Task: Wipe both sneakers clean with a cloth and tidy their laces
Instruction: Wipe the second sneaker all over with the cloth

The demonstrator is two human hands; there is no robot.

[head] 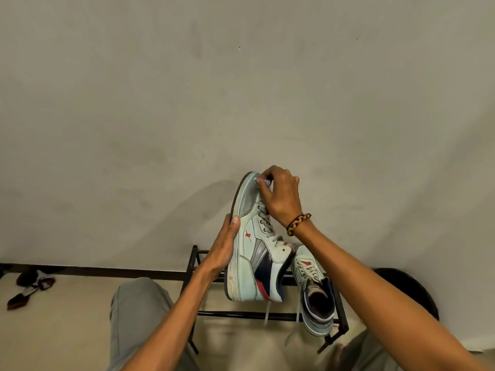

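From the head camera, the left hand [223, 247] is bracing the pale mint high-top leather sneaker [254, 250] toe-up by its sole, fingers wrapped flat, so the toe is facing the right hand [280, 195], whose fingertips are pinching a small pale blue cloth [261, 181] against the toe cap; the second matching sneaker [316, 290] is waiting on the black metal rack [235, 314], laces dangling

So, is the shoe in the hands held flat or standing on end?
On end: the held sneaker points toe up, heel down, the left hand on its sole, the right hand at the toe.
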